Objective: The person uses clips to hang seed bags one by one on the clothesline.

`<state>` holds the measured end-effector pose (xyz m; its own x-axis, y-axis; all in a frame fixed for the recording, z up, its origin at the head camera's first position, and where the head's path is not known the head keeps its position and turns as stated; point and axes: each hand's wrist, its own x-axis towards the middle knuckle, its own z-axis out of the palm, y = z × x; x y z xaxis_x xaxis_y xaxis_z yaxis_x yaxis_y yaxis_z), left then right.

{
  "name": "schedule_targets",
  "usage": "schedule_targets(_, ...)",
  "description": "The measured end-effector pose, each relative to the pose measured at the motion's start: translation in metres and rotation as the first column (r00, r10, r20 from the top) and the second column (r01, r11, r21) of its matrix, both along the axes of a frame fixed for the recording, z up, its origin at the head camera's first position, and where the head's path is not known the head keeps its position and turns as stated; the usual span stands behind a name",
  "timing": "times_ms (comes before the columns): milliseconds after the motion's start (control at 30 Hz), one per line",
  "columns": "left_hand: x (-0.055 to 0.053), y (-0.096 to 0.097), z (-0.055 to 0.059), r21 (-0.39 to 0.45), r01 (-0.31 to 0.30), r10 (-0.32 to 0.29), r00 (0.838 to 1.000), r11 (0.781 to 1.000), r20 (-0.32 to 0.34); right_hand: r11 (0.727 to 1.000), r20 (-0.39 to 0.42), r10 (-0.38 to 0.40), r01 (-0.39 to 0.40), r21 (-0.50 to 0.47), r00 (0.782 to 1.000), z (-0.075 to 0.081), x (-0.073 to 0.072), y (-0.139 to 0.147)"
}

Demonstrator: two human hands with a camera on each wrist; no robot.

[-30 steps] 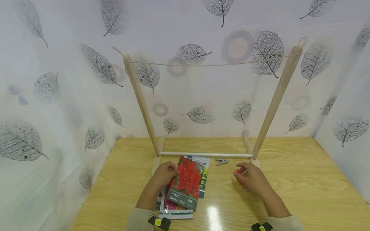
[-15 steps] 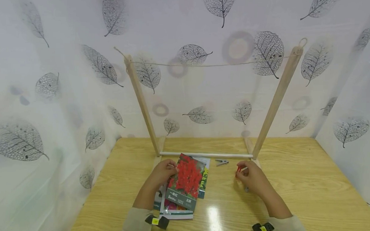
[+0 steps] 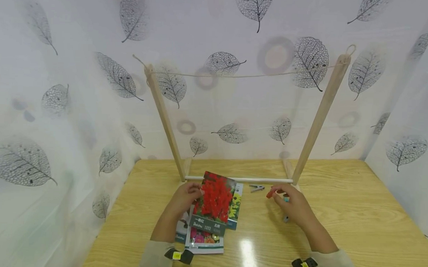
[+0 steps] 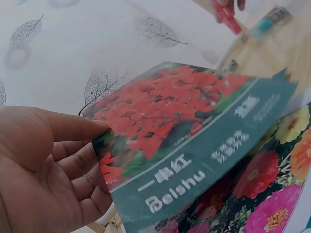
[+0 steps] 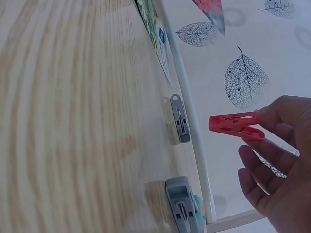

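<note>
My left hand pinches the left edge of a seed packet with red flowers between thumb and fingers. The packet is lifted and tilted above other seed packets, one with pink flowers and one with yellow flowers. In the left wrist view, white lettering and a dark green band cross its lower part. To the right, my right hand holds a red clothespin by its handle ends, raised above the table. Its tip points left, towards the packet, with a gap between them.
A wooden frame stands behind, with two posts, a string tied between their tops and a white rod low down. One grey clothespin lies by the rod; another grey clip, beside something teal, is near the right hand.
My left hand has raised the red-flower packet upward and slightly left, uncovering more of the packets below. My right hand has turned the red clothespin to point left and lifted slightly.
</note>
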<state>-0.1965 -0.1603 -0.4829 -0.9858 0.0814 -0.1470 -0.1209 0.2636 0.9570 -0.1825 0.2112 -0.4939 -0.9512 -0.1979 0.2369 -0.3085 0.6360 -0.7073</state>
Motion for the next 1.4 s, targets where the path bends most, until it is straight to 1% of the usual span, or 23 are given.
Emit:
schedule_targets(100,0.000,-0.003,0.001,0.003,-0.021,0.021,1.000,1.000,-0.005,1.000,-0.037,0.007,-0.008,-0.024,0.999,-0.001,0.001,-0.002)
schedule_targets(200,-0.001,-0.005,0.002,0.018,-0.038,0.038,0.999,0.999,0.000,0.999,-0.073,0.019,-0.021,-0.027,0.997,-0.001,0.001,-0.005)
schedule_targets(300,-0.002,-0.006,0.004,0.044,-0.054,0.054,0.999,0.998,0.001,0.999,-0.120,0.023,-0.025,-0.020,0.992,0.000,0.000,-0.007)
schedule_targets(433,-0.001,-0.006,0.007,0.077,-0.074,0.075,0.997,0.994,-0.009,0.999,-0.155,0.025,-0.030,-0.031,0.988,0.001,0.001,-0.009)
schedule_targets(533,-0.001,-0.006,0.009,0.098,-0.085,0.087,0.996,0.992,-0.012,0.998,-0.154,0.035,-0.044,-0.053,0.987,0.002,0.001,-0.009)
schedule_targets(700,0.002,-0.006,0.014,0.101,-0.093,0.096,0.995,0.991,-0.018,0.996,-0.162,0.040,-0.053,-0.076,0.986,0.003,0.001,-0.009)
schedule_targets(867,0.004,-0.007,0.019,0.089,-0.093,0.096,0.995,0.992,-0.035,0.995,-0.178,0.016,-0.034,-0.095,0.984,0.004,0.001,-0.009)
schedule_targets(1033,0.004,-0.008,0.020,0.088,-0.109,0.114,0.992,0.990,-0.054,0.995,-0.198,0.002,-0.022,-0.102,0.980,0.006,0.002,-0.009)
schedule_targets(1133,0.004,-0.008,0.020,0.100,-0.122,0.128,0.990,0.988,-0.057,0.995,-0.193,0.003,-0.023,-0.100,0.981,0.007,0.003,-0.009)
schedule_targets(1400,0.003,-0.006,0.020,0.158,-0.140,0.150,0.987,0.977,-0.055,0.995,-0.179,0.017,-0.034,-0.097,0.984,0.015,0.002,-0.009)
